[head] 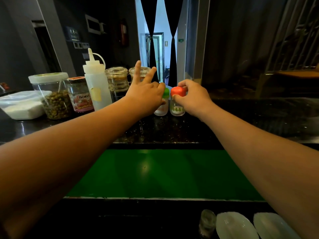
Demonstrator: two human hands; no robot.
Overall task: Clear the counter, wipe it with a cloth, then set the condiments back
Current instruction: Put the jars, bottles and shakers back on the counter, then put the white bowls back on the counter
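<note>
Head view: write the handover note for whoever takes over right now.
Left hand pinches the green-capped shaker.
Right hand grips the red-capped shaker by its cap.
Both shakers stand side by side on the counter.
Squeeze bottle, jam jar and glass jars stand in a row to their left.
No cloth in view; whether the counter is wiped cannot be told.
Left: confirm wiping, then finish placing the condiments.

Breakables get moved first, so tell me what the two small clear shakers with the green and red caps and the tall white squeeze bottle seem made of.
The green-capped shaker and red-capped shaker: clear glossy bodies, probably glass, possibly hard plastic; caps look like smooth moulded plastic. The squeeze bottle: translucent milky soft plastic, judging by its cloudy, dull wall.
</note>
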